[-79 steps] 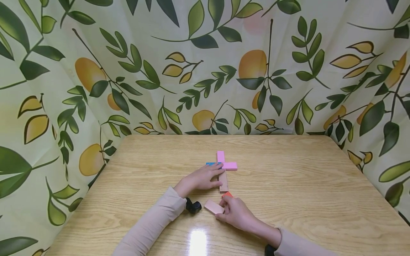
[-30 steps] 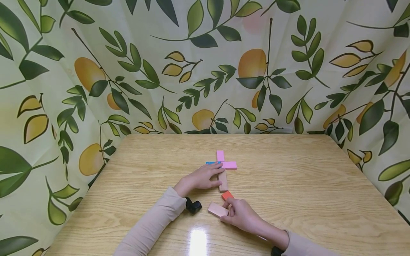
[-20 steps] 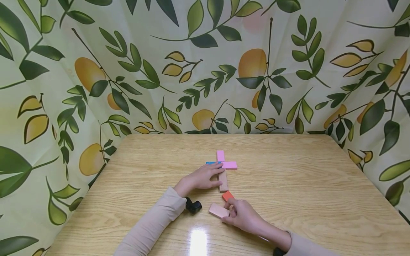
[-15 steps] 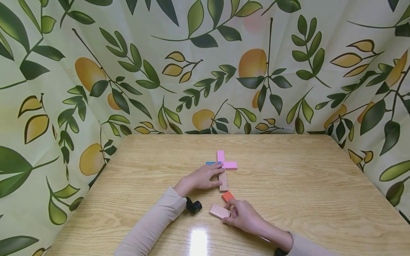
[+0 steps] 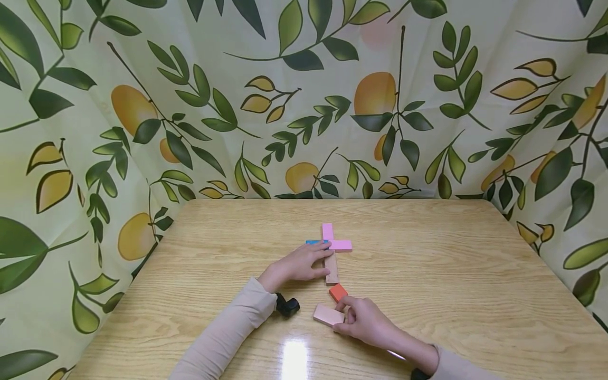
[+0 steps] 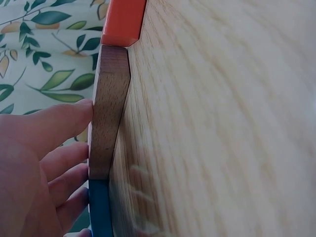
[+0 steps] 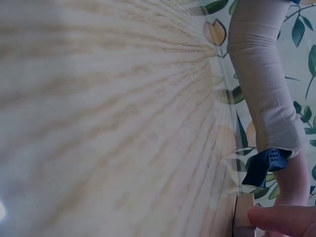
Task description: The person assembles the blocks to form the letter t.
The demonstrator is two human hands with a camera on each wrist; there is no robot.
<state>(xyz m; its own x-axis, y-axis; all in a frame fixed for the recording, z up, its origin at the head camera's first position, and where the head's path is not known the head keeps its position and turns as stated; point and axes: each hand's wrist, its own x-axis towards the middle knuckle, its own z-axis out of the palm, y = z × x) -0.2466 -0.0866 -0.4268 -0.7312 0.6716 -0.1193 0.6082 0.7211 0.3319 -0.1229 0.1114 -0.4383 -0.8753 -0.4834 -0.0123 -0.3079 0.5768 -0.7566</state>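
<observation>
My left hand (image 5: pixel 301 262) lies with spread fingers along a brown wooden block (image 5: pixel 332 273) and over a blue block (image 5: pixel 312 243), partly covered. In the left wrist view its fingertips are right at the side of the wooden block (image 6: pixel 109 108). My right hand (image 5: pixel 368 322) pinches a pale pink block (image 5: pixel 326 315) between thumb and fingers. Just above that hand, an orange-red block (image 5: pixel 338 291) lies at an angle by the wooden block's near end. In the right wrist view only the thumb and part of the pale block (image 7: pixel 243 217) show clearly.
Beyond the left fingers, one pink block (image 5: pixel 328 230) points to the back and another pink block (image 5: pixel 342 246) points right, forming a cross with the blue one. A black wrist camera (image 5: pixel 287 306) sits under the left sleeve. A leaf-patterned curtain (image 5: pixel 304 105) surrounds the wooden table (image 5: pixel 442 274).
My right hand has drawn the pale pink block to the right and nearer to me, and turned it slightly. More of the orange-red block shows. The left hand has stayed still.
</observation>
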